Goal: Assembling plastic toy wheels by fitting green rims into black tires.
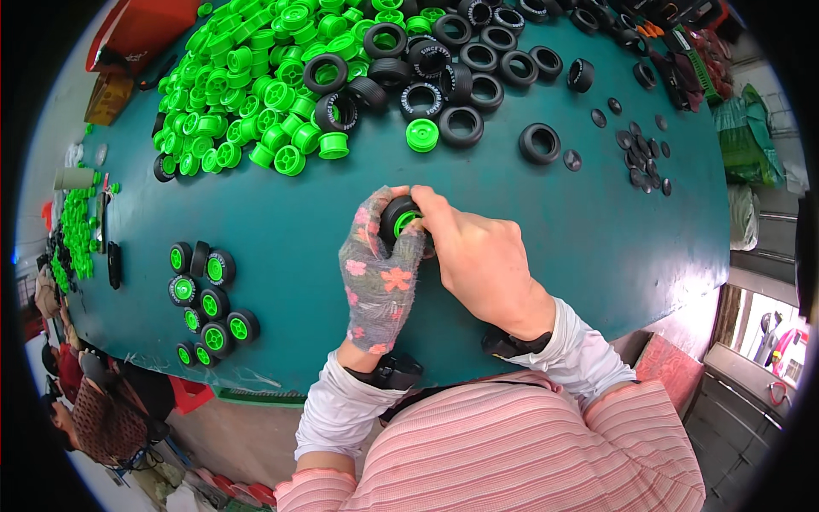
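Observation:
Between both hands, above the near middle of the table, is a small toy wheel (397, 213), a black rubber tyre with a bright green rim in it. My left hand (376, 273), in a grey fingerless glove with pink and orange flowers, is closed round its left side. Bare, my right hand (490, 256) grips the wheel from the right, its thumb and fingers at the rim and tyre edge. The fingers hide part of the wheel, so how fully the rim sits in the tyre cannot be told. Beyond the hands lies one loose green rim (422, 135).
A big heap of green rims (256, 81) covers the far left, with loose black tyres (461, 126) beside it. Small black discs (646, 158) lie at the right. Several tyred wheels (216, 334) stand at the near left. A co-worker (111, 418) is at the left edge.

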Demonstrator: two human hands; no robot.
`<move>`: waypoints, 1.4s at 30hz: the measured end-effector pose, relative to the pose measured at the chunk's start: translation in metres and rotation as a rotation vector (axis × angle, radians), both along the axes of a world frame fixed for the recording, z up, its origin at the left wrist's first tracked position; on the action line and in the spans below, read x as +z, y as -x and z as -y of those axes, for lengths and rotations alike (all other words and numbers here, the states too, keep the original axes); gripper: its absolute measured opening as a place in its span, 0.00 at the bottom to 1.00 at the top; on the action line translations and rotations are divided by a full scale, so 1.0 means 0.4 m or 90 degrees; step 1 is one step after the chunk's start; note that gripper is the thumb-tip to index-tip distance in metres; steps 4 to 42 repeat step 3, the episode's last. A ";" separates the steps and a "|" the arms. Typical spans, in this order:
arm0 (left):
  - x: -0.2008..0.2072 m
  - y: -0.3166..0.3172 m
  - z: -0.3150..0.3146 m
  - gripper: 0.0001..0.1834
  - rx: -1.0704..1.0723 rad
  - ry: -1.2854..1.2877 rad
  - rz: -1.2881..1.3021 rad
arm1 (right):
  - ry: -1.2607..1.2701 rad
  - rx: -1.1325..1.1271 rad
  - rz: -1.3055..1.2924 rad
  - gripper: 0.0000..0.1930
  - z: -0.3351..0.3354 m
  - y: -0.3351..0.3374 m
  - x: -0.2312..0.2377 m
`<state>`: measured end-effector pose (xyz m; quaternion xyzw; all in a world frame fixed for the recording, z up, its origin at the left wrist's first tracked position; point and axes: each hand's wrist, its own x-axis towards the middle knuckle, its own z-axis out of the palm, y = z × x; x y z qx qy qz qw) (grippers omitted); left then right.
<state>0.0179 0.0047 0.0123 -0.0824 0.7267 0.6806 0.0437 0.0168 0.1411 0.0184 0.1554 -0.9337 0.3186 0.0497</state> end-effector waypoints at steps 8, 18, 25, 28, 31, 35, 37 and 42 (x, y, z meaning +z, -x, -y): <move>0.013 0.010 0.018 0.18 -0.053 0.060 0.009 | -0.176 0.036 -0.056 0.24 0.002 0.002 0.000; 0.013 0.010 0.018 0.18 -0.053 0.060 0.009 | -0.176 0.036 -0.056 0.24 0.002 0.002 0.000; 0.013 0.010 0.018 0.18 -0.053 0.060 0.009 | -0.176 0.036 -0.056 0.24 0.002 0.002 0.000; 0.013 0.010 0.018 0.18 -0.053 0.060 0.009 | -0.176 0.036 -0.056 0.24 0.002 0.002 0.000; 0.013 0.010 0.018 0.18 -0.053 0.060 0.009 | -0.176 0.036 -0.056 0.24 0.002 0.002 0.000; 0.013 0.010 0.018 0.18 -0.053 0.060 0.009 | -0.176 0.036 -0.056 0.24 0.002 0.002 0.000; 0.013 0.010 0.018 0.18 -0.053 0.060 0.009 | -0.176 0.036 -0.056 0.24 0.002 0.002 0.000; 0.013 0.010 0.018 0.18 -0.053 0.060 0.009 | -0.176 0.036 -0.056 0.24 0.002 0.002 0.000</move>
